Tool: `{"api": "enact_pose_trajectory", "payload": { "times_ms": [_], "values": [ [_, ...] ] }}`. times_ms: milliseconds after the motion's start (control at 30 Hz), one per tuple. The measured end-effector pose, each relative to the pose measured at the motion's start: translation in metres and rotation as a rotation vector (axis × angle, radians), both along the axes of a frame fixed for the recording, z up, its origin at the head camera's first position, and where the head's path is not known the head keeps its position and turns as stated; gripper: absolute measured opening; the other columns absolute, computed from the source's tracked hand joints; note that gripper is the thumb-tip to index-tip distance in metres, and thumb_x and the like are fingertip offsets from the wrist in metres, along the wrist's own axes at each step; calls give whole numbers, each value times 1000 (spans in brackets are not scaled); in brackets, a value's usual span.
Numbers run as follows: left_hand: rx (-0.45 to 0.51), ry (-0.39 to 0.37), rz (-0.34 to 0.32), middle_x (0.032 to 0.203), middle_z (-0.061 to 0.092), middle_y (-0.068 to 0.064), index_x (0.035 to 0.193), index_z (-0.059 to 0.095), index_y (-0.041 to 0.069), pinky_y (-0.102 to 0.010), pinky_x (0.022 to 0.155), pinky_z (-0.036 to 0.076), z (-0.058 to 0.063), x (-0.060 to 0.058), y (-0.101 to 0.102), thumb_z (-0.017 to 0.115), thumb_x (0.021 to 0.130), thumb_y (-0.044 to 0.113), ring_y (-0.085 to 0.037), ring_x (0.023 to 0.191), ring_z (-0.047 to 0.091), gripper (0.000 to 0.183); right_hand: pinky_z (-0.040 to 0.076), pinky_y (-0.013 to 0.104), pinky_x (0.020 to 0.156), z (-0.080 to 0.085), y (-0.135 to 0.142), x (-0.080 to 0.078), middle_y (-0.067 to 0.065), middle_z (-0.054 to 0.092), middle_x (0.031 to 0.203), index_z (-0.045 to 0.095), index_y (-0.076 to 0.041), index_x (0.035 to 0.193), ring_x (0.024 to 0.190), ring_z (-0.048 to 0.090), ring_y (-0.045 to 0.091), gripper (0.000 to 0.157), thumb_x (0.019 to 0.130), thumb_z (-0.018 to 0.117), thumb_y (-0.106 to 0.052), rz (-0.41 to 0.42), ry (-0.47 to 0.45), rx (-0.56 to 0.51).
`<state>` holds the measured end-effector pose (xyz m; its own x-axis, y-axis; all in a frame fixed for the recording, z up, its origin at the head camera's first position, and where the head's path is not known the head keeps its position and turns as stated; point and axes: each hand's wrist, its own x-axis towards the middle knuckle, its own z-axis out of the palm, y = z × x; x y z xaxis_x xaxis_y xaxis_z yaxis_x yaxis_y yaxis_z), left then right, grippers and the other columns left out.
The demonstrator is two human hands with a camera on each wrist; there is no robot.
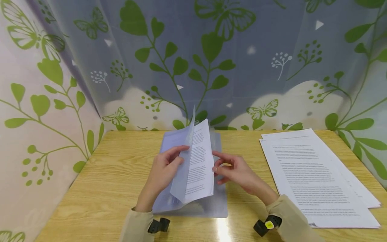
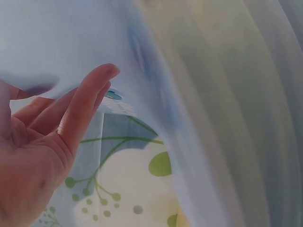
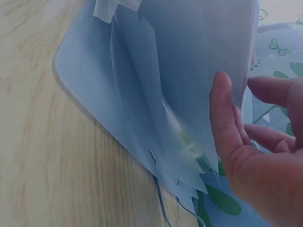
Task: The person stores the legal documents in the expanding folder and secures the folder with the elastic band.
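A translucent bluish plastic folder (image 1: 221,201) lies open on the table, with one thin plastic leaf (image 1: 183,178) raised near its middle. My left hand (image 1: 161,173) holds this leaf, thumb and index finger at its upper part. Right beside the leaf stand printed paper sheets (image 1: 201,161), tilted up, their left side partly covered by it. My right hand (image 1: 237,169) pinches the sheets at their right edge. In the right wrist view, the thumb and fingers (image 3: 222,109) lie on either side of that edge, and layered plastic leaves (image 3: 137,94) fan out below.
To the right, a stack of printed papers (image 1: 311,174) lies on the wooden table (image 1: 105,181), its lower sheets sticking out sideways. A patterned curtain (image 1: 251,67) with green leaves and butterflies hangs behind the table's far edge. Thin cords (image 3: 163,203) hang from the folder's spine.
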<state>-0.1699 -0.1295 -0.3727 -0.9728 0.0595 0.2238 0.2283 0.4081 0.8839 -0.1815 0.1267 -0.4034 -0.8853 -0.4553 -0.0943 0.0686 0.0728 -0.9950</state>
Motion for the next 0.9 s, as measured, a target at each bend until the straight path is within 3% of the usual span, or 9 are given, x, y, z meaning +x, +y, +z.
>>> {"api": "enact_pose_trajectory", "payload": {
  "times_ms": [300, 567, 700, 900],
  "values": [
    [-13, 25, -4, 60, 38, 4, 118, 77, 15, -20, 54, 28, -1, 1, 0, 60, 89, 1, -6, 56, 35, 37, 62, 39, 72, -6, -1, 2, 14, 56, 114, 36, -3, 158, 86, 70, 13, 69, 97, 67, -12, 68, 31, -6],
    [5, 7, 1, 62, 38, 3, 117, 77, 17, -20, 55, 28, -1, 0, 0, 59, 90, 2, -6, 58, 36, 36, 62, 39, 76, -2, 6, 0, 15, 54, 118, 33, -1, 159, 93, 71, 20, 70, 98, 65, -11, 147, 65, -27],
    [4, 7, 3, 62, 39, 3, 118, 77, 17, -20, 55, 28, -1, -1, 0, 60, 90, 3, -7, 58, 36, 36, 62, 39, 76, -2, 9, 0, 13, 55, 119, 30, -3, 160, 96, 70, 17, 75, 97, 69, -13, 183, 80, -18],
    [6, 18, 7, 62, 40, 3, 117, 77, 16, -20, 55, 28, -2, -1, 0, 60, 90, 2, -7, 58, 36, 36, 62, 42, 74, -4, 8, 1, 13, 57, 118, 32, -5, 160, 93, 70, 19, 77, 95, 72, -15, 186, 109, 31]
  ]
}}
